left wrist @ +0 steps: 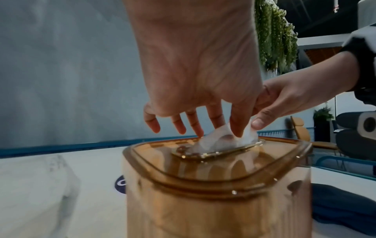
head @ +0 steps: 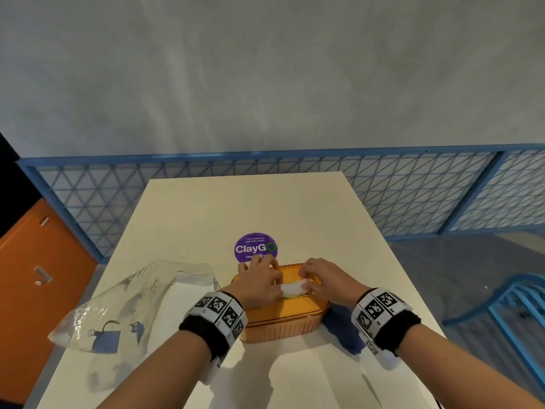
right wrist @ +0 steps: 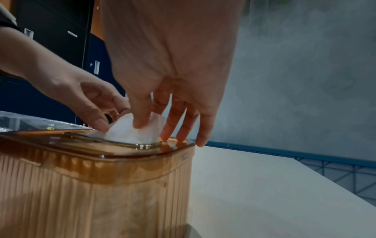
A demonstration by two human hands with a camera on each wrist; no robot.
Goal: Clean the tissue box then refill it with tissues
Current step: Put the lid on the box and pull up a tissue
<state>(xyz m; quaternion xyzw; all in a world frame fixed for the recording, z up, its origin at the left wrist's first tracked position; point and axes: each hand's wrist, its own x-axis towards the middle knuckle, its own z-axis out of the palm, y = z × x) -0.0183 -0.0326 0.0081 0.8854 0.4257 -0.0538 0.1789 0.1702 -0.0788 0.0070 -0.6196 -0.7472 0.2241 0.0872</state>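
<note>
A white tissue (head: 292, 288) is pinched between thumb and forefinger of both the left hand (head: 259, 280) and the right hand (head: 323, 278) where it protrudes from the lid slot directly beneath the fingertips. The amber tissue box (head: 292, 320) is set on the white table (head: 265, 208) under both palms. The remaining right fingers (right wrist: 183, 127) are extended, their tips touching the lid beyond the slot.
</note>
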